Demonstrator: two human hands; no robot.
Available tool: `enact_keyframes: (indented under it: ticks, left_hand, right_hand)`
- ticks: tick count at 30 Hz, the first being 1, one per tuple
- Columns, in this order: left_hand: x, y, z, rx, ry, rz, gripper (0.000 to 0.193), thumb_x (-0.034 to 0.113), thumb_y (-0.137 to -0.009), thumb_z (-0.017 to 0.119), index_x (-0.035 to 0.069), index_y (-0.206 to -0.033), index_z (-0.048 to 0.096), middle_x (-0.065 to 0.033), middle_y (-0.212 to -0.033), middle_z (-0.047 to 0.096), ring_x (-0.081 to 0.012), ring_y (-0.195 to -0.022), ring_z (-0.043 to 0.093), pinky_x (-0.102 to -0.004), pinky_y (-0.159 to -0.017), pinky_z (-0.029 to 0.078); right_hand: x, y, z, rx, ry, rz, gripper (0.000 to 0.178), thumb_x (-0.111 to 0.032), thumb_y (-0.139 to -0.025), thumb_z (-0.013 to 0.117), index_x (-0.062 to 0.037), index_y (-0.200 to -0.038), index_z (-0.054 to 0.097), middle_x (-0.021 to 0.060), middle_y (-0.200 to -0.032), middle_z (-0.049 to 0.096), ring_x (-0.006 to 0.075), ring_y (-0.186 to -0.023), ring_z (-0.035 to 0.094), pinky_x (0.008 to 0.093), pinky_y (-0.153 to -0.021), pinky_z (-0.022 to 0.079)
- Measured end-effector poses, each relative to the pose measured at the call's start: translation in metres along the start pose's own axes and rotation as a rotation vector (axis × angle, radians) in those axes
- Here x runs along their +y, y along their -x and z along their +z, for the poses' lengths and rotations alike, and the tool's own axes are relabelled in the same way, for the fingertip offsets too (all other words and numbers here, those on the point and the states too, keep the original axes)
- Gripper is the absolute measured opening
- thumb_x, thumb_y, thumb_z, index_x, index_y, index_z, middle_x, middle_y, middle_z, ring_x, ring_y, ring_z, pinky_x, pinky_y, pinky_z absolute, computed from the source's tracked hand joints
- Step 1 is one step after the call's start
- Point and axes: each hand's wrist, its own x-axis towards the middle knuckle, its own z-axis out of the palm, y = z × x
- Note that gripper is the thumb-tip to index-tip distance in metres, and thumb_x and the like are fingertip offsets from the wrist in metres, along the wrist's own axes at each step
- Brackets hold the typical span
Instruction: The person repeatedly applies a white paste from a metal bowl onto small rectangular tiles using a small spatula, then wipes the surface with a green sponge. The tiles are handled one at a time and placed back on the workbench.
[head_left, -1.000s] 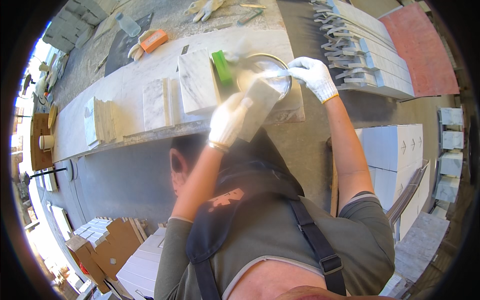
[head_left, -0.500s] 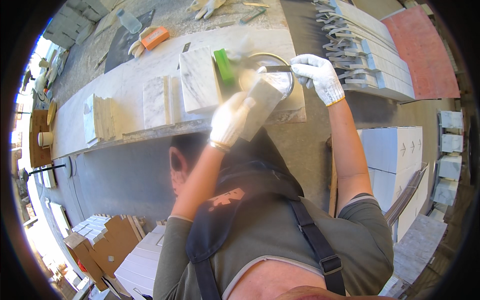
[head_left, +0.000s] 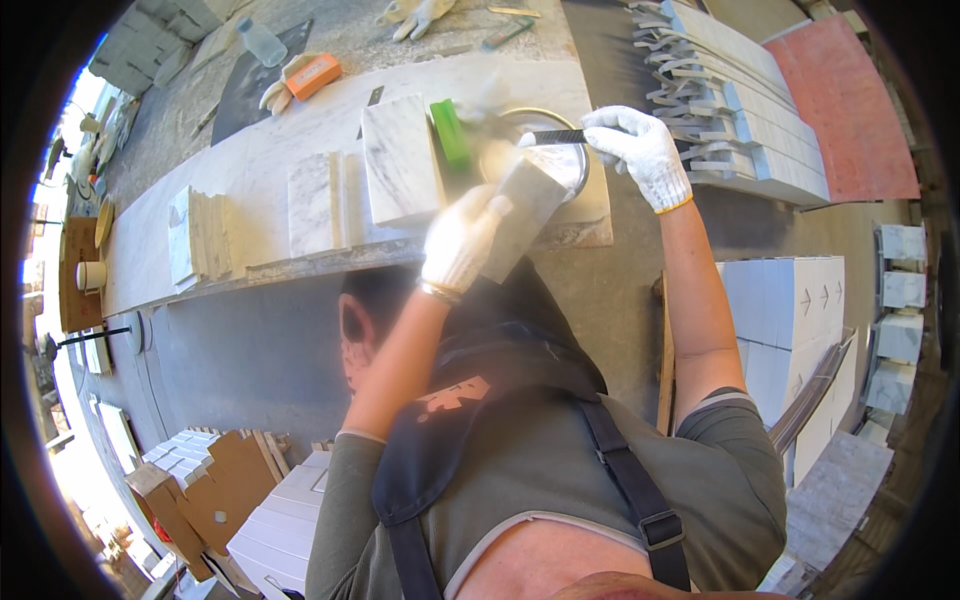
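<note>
My left hand (head_left: 462, 240), in a white glove, is closed on the lower left edge of a thin grey stone tile (head_left: 525, 215), held tilted at the bench's front edge. Gloved in white too, my right hand (head_left: 632, 150) pinches a narrow dark flat tool (head_left: 558, 137), perhaps a scraper. Its far end reaches left over a round metal-rimmed dish (head_left: 578, 180) of whitish material, above the tile's top corner. Haze blurs the area behind the tile. A bright green block (head_left: 450, 135) leans beside a stack of white marble tiles (head_left: 400, 165) left of the dish.
More tile stacks (head_left: 318, 205) stand along the marble-topped bench (head_left: 140, 260). An orange box (head_left: 314, 76), a plastic bottle (head_left: 262, 45) and spare gloves (head_left: 415, 15) lie farther back. Strapped slabs (head_left: 740, 100) stand right, white cartons (head_left: 785, 310) beside my right arm.
The dark tool has turned slightly in my right hand, so its ridged or marked face shows more. My left hand and the tile have hardly moved.
</note>
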Motion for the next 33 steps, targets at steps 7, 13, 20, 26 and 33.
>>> enact_keyframes:
  ticks: [7,13,20,26,33]
  left_hand:
    - [-0.005,-0.002,0.002,-0.081,0.323,-0.074,0.041,0.031,-0.103,0.063,-0.003,-0.125,0.070,-0.0159,-0.114,0.076,-0.0267,-0.106,0.071,-0.0366,-0.094,0.053]
    - [-0.008,-0.011,0.012,-0.316,1.213,-0.549,0.037,0.036,-0.104,0.066,0.006,-0.126,0.071,-0.0052,-0.100,0.074,-0.0181,-0.082,0.069,-0.0323,-0.075,0.057]
    - [0.024,0.000,-0.010,-0.295,1.275,-0.496,0.029,0.030,-0.104,0.066,0.006,-0.120,0.073,-0.0060,-0.098,0.075,-0.0196,-0.079,0.071,-0.0352,-0.070,0.059]
    - [0.061,0.007,-0.100,-0.245,0.258,-0.008,0.041,0.036,-0.099,0.070,0.002,-0.122,0.074,-0.0028,-0.108,0.075,-0.0118,-0.099,0.067,-0.0306,-0.091,0.054]
    - [0.045,-0.052,-0.190,-0.461,-0.365,0.080,0.050,0.047,-0.096,0.073,0.004,-0.121,0.077,-0.0066,-0.111,0.078,-0.0133,-0.100,0.066,-0.0324,-0.095,0.053]
  right_hand:
    - [0.024,0.009,-0.004,0.114,0.578,-0.372,0.027,-0.023,-0.095,0.075,-0.0119,-0.119,0.077,0.0029,-0.101,0.077,0.0176,-0.084,0.071,0.0317,-0.075,0.055]
    - [0.029,0.017,0.000,-0.008,1.166,-0.315,0.025,-0.030,-0.095,0.070,-0.0234,-0.118,0.076,0.0057,-0.103,0.074,0.0284,-0.095,0.071,0.0397,-0.081,0.058]
    - [0.018,0.016,0.005,0.058,1.187,-0.109,0.018,-0.033,-0.098,0.063,-0.0220,-0.109,0.071,0.0092,-0.107,0.072,0.0336,-0.101,0.069,0.0483,-0.084,0.056]
    - [0.030,0.020,-0.003,0.249,1.059,-0.321,0.017,-0.031,-0.097,0.064,-0.0194,-0.108,0.070,0.0078,-0.105,0.072,0.0318,-0.099,0.070,0.0478,-0.081,0.055]
    - [0.044,0.044,0.011,0.254,0.512,-0.293,0.017,-0.015,-0.094,0.075,-0.0074,-0.108,0.074,0.0049,-0.099,0.074,0.0164,-0.087,0.068,0.0304,-0.079,0.054]
